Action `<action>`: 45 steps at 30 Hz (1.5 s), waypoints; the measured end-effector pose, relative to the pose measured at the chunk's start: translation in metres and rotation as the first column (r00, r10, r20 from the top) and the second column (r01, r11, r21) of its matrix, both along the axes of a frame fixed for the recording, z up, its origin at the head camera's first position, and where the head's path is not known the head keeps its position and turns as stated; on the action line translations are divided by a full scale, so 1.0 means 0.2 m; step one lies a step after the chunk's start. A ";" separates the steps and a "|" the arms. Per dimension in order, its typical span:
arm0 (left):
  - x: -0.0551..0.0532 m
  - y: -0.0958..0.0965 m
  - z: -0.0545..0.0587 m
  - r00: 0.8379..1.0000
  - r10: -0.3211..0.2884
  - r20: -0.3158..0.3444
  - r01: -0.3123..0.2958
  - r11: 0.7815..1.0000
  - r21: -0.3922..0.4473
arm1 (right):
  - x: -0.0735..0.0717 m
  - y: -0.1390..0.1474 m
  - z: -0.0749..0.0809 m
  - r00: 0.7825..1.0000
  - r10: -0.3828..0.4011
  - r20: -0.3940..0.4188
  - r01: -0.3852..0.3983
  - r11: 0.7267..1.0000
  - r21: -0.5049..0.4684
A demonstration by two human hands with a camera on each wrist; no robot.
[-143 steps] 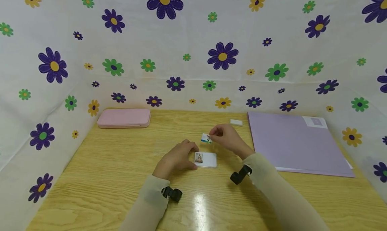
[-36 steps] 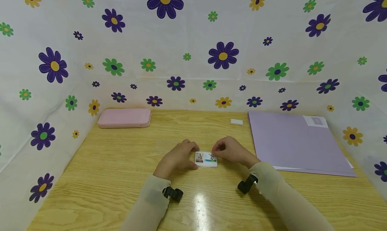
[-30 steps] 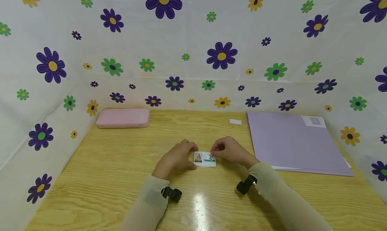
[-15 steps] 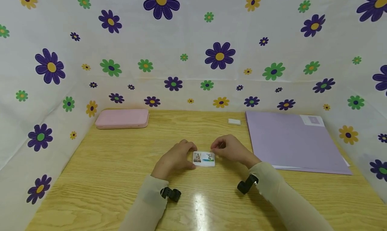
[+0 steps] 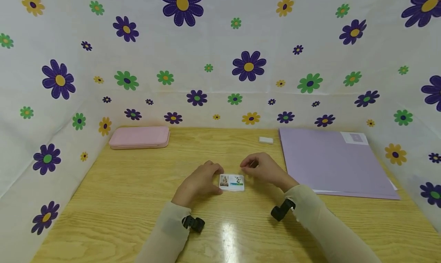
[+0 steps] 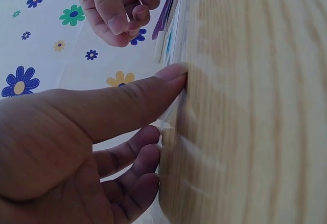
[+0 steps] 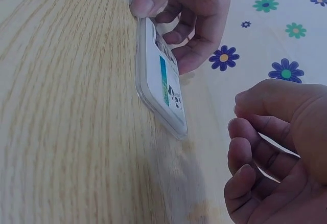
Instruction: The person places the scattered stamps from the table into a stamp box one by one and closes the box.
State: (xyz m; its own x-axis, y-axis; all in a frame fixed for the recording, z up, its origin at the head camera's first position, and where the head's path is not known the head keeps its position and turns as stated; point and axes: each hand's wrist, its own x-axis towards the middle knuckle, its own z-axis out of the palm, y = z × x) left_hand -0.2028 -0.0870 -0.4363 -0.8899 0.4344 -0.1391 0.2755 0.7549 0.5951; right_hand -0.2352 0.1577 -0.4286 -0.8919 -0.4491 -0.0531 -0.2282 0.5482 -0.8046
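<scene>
A small flat white case with a clear plastic rim (image 5: 237,187) lies on the wooden table between both hands. On its left half is a small brownish picture (image 5: 224,180); its right half bears a panda sticker (image 7: 164,81) with a blue-green strip. My left hand (image 5: 201,180) holds the case's left end between thumb and fingers. Just beyond the case's far right corner hovers my right hand (image 5: 264,170), fingers loosely curled and apart from it. Nothing shows between those fingers in the right wrist view.
A pink box (image 5: 139,137) sits at the back left. At the back right lie a purple folder (image 5: 335,161) with paper under it and a small white block (image 5: 266,140). Flower-printed cloth (image 5: 213,44) encloses the table's back and sides.
Several seconds ago my right hand held the panda sticker above the case; the sticker now lies on the right half. My right hand has let go and lifted slightly away. The left hand stays put.
</scene>
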 end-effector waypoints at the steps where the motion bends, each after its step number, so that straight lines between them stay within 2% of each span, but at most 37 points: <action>1: 0.00 0.00 0.00 1.000 -0.002 -0.002 0.002 1.000 0.006 | 0.00 0.00 0.00 1.000 -0.006 0.008 0.006 1.000 -0.001; 5: 0.00 -0.02 -0.01 1.000 -0.010 -0.015 0.010 0.999 0.031 | 0.01 0.00 0.00 1.000 -0.010 0.011 0.010 1.000 -0.007; 11: 0.01 -0.04 -0.01 1.000 -0.003 -0.019 0.004 0.999 0.046 | 0.03 -0.02 0.01 0.999 0.018 -0.031 -0.019 0.999 -0.033; 21: 0.00 -0.10 -0.02 0.997 0.019 -0.077 -0.011 0.995 0.095 | 0.05 -0.07 0.02 0.997 0.045 -0.059 -0.048 0.998 -0.047; 33: -0.01 -0.18 -0.02 0.985 0.081 -0.149 -0.072 0.995 0.068 | 0.07 -0.17 0.02 0.993 0.084 -0.085 -0.092 0.992 -0.087; 45: -0.01 -0.30 0.03 0.984 0.106 -0.145 -0.100 0.994 0.052 | 0.07 -0.28 0.03 0.994 0.090 -0.063 -0.095 0.993 -0.069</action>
State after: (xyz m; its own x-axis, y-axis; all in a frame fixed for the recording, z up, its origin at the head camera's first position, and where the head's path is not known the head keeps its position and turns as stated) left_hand -0.2039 -0.1466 -0.4297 -0.9396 0.3421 0.0137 0.2845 0.7577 0.5873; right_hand -0.2207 0.1024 -0.4230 -0.8469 -0.5307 0.0342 -0.3241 0.4640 -0.8244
